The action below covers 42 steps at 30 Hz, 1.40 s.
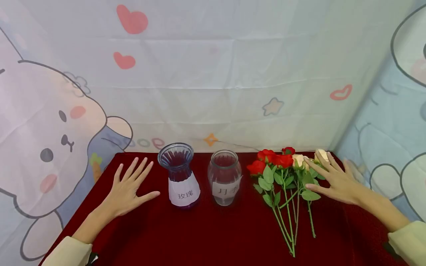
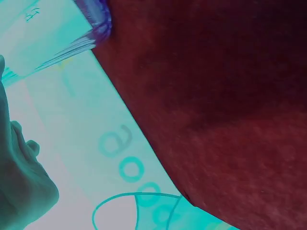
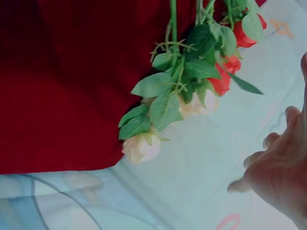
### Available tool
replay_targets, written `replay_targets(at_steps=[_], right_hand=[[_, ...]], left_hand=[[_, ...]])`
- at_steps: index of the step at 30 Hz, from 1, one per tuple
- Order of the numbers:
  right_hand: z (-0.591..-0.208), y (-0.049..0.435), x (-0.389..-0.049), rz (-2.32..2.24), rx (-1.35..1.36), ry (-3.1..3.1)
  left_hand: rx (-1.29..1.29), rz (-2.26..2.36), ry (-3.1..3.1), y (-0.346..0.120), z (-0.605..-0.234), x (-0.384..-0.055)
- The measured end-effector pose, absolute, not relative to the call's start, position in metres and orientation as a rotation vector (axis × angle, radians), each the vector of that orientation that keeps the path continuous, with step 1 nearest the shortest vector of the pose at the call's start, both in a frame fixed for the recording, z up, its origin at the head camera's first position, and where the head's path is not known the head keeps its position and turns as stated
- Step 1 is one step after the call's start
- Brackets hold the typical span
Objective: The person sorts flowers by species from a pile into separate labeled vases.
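Observation:
My left hand is spread with straight fingers over the left part of the table, thumb toward a blue-purple glass vase that bears a white paper label. My right hand is spread the same way at the right, its fingers overlapping the flowers in the head view. Neither hand holds anything. Red roses and cream roses lie together with green leaves and long stems pointing toward me. Between the vase and the flowers stands a clear glass jar, also with a paper label.
A dark red cloth covers the table. Behind it hangs a pale curtain printed with hearts, stars and cartoon animals, which also closes off both sides. The vase and jar stand side by side near the back edge.

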State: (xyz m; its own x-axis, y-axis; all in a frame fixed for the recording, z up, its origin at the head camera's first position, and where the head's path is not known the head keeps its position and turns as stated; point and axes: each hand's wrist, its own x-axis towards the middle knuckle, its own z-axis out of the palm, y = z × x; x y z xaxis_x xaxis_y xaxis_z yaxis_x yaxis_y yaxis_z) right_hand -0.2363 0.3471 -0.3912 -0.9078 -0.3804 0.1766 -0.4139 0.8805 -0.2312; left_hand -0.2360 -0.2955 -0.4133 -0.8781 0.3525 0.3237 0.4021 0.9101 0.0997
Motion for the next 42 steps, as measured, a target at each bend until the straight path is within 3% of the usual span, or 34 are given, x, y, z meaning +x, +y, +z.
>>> replay_targets(at_steps=[19, 26, 34, 42], right_hand=[[-0.377, 0.280, -0.243, 0.355, 0.908, -2.799], [-0.394, 0.263, -0.255, 0.596, 0.843, -2.859], [-0.419, 0.249, -0.279, 1.264, 0.703, -3.041], [-0.430, 0.240, -0.286, 1.300, 0.520, -3.068]], left_hand=[[-0.561, -0.980, -2.617, -0.256, -0.377, -0.243], [-0.567, -1.185, -2.586, -0.252, -0.376, -0.240], [-0.524, -1.290, -2.563, -0.248, -0.372, -0.245], [-0.529, -1.252, -2.548, -0.244, -0.368, -0.249]])
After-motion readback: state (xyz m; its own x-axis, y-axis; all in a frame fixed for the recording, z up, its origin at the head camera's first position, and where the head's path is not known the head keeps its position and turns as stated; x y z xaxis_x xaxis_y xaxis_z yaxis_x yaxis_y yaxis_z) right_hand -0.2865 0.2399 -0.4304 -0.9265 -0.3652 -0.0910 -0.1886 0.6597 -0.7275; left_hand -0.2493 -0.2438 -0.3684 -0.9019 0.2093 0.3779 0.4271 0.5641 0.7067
